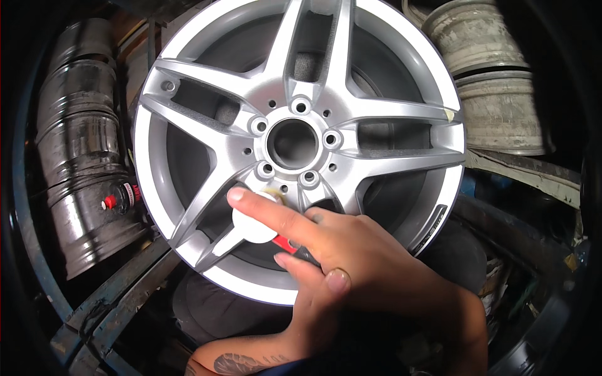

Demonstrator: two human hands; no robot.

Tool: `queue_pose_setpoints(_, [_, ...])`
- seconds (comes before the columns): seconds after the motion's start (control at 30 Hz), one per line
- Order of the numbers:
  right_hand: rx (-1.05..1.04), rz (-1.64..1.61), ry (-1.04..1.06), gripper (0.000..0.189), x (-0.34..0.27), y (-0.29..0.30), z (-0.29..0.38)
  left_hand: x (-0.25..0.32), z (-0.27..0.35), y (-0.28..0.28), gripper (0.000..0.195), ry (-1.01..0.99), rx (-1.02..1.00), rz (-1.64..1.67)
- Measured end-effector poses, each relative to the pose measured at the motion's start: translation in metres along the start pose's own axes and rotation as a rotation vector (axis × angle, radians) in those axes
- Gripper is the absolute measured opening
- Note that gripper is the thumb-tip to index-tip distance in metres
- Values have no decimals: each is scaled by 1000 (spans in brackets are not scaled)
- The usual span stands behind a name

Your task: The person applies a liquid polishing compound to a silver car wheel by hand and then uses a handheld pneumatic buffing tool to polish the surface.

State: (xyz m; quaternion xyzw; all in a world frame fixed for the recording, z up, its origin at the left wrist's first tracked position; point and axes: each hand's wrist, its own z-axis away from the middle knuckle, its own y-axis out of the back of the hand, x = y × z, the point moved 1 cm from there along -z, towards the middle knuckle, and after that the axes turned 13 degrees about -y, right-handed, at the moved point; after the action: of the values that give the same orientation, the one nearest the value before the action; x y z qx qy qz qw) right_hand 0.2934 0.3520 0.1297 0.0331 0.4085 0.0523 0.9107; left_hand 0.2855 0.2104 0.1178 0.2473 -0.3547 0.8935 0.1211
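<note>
A silver alloy wheel (235, 84) with paired spokes lies face up before me. Over its lower spokes is a hand-held tool (286, 244) with a red part, a dark handle and a round white head (254, 221), yellowish at its far edge. My right hand (367, 249) grips the tool from above, its index finger stretched across the white head. Beneath it, my left hand (305, 291) closes around the handle, largely covered by the right. Glare hides the detail of the head, and whether it touches the spokes I cannot tell.
Stacked dark wheel rims (80, 131) stand on the left, with a red-capped object (110, 202) in front. Dull, stained rims (498, 108) sit at right. Worn metal frame bars (127, 282) run at lower left. Dark cloth (211, 305) shows under the wheel.
</note>
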Motion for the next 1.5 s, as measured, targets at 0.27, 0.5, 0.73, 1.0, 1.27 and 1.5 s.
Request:
queue_pose_setpoints(0.27, [201, 134, 219, 82, 19, -12, -6, 10, -1, -3, 88, 36, -52, 117])
queue_pose_setpoints(0.5, [133, 78, 66, 83, 2, -11, -1, 9, -7, 1, 91, 14, -58, 134])
queue_pose_setpoints(0.73, [220, 47, 44, 75, 0, -13, -3, 6, -18, 2, 84, -7, -96, 159])
queue_pose_setpoints(1.0, [125, -45, -40, 81, -15, -17, 2, 11, 1, -1, 80, 21, -76, 126])
queue_pose_setpoints(1.27, [154, -34, 33, 82, -23, -38, -1, 6, 15, 3, 72, -109, 35, 158])
queue_pose_setpoints(1.5, [200, 112, 17, 84, -29, -54, 6, 4, 23, 8, 85, -192, -21, 402])
